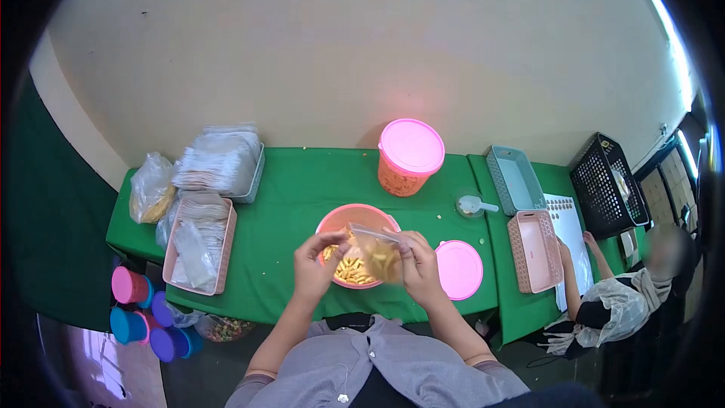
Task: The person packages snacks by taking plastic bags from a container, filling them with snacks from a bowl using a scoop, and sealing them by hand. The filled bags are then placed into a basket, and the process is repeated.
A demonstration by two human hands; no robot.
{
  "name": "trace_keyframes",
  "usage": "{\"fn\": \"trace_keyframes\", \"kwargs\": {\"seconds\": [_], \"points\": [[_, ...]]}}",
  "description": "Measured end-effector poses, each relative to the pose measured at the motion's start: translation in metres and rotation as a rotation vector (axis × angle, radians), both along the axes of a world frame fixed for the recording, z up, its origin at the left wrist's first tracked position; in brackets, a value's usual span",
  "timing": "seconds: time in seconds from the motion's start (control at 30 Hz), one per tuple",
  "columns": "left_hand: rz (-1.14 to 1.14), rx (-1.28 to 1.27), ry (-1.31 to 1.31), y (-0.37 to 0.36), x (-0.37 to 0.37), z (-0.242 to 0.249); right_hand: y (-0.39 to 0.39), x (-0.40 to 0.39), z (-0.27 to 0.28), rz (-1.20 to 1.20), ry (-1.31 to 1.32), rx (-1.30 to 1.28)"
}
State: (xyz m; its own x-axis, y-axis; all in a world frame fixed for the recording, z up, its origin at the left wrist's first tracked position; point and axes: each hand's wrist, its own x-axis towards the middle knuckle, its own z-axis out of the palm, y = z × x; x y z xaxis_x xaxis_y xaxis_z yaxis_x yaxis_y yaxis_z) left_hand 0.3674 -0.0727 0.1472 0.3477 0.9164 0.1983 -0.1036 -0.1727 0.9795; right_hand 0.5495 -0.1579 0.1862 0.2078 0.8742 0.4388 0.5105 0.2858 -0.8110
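A clear zip bag (384, 260) with yellow-brown pieces in its lower part hangs over a pink tub (331, 221) of yellow snack pieces. My right hand (420, 266) grips the bag by its right side. At the bag's upper left is my left hand (317, 260), its fingers curled with thumb and fingertips near each other; whether they pinch anything is too small to tell. The round pink lid (459, 270) lies on the green cloth to the right of the tub.
Behind stands a lidded pink container (408, 159), with a scoop (477, 204) to its right. Baskets of bags (231, 245) fill the left side. Blue (516, 181), pink (535, 251) and black baskets (609, 181) stand right, near a seated person (630, 298).
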Motion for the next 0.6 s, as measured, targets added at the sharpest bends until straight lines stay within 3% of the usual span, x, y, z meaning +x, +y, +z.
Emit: {"fn": "trace_keyframes", "kwargs": {"seconds": [0.03,0.1,0.17,0.23,0.27,0.3,0.37,0.4,0.47,0.6], "points": [[0.002,0.005,0.002,-0.004,0.001,-0.002,0.002,-0.003,-0.001,0.002,0.002,0.005],[-0.125,0.26,0.078,-0.017,0.017,-0.002,0.003,-0.013,-0.007,0.017,-0.253,0.039],[-0.14,0.216,-0.012,-0.028,0.028,-0.004,0.005,-0.019,-0.017,0.056,-0.167,0.025],[-0.18,-0.062,-0.144,-0.029,0.032,-0.013,0.005,-0.022,-0.021,-0.17,-0.21,0.002],[-0.222,-0.11,-0.139,-0.029,0.03,-0.016,0.006,-0.028,-0.024,-0.309,-0.053,0.028],[-0.223,-0.107,-0.14,-0.031,0.029,-0.017,0.01,-0.029,-0.022,-0.309,-0.055,0.031],[-0.169,-0.099,-0.176,-0.036,0.027,-0.02,0.016,-0.03,-0.02,-0.241,0.409,0.103],[-0.178,-0.103,-0.176,-0.035,0.027,-0.019,0.014,-0.027,-0.022,-0.251,0.408,0.102],[-0.073,0.126,-0.071,-0.032,0.026,-0.019,0.007,-0.016,-0.033,0.033,0.325,-0.099],[-0.048,0.176,-0.034,-0.028,0.018,-0.014,0.004,-0.022,-0.041,0.083,0.506,-0.117]]}}
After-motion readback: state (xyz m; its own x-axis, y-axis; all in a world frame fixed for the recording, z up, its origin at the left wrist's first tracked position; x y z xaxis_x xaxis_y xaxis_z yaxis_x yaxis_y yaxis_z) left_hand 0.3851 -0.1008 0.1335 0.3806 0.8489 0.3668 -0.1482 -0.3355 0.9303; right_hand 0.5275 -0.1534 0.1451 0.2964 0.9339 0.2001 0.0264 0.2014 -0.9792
